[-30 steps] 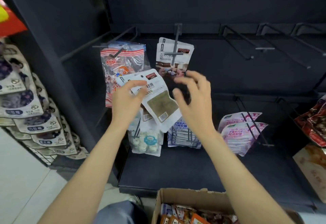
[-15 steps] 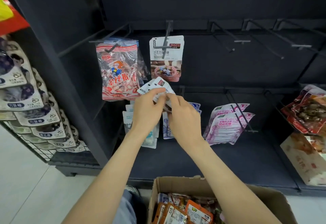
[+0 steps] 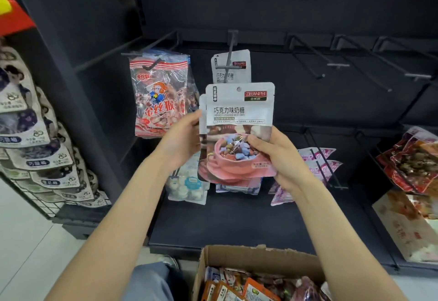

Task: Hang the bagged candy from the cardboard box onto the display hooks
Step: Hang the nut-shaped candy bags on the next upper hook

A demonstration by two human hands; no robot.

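Evidently both hands share the hold: the right hand (image 3: 282, 158) curls round the lower right edge of the chocolate milk candy bags (image 3: 238, 132), thumb pressed across the printed pink cup, while the left hand (image 3: 182, 139) grips the left edge, fingers tucked behind. More than one bag is held, since a second bag's edge peeks out on the left behind the front one; how many in all cannot be told.

Holding the stack upright and face-on, low on its sides, leaves the top clear, which is probably the point: the round hang hole (image 3: 239, 89) sits free near the top edge, just below the tip of the display hook (image 3: 228, 62) where identical bags (image 3: 231, 67) already hang. The bags are in mid-air in front of the shelving, not yet on the hook.

Each bag is a flat pale grey pouch with a dark red brand label, black Chinese lettering, and a picture of a cup heaped with blue and brown sweets.

Beside that hook hangs a clear red-striped bag with a monkey cartoon (image 3: 161, 99). Below, the cardboard box (image 3: 256, 257) sits open with more packets inside.
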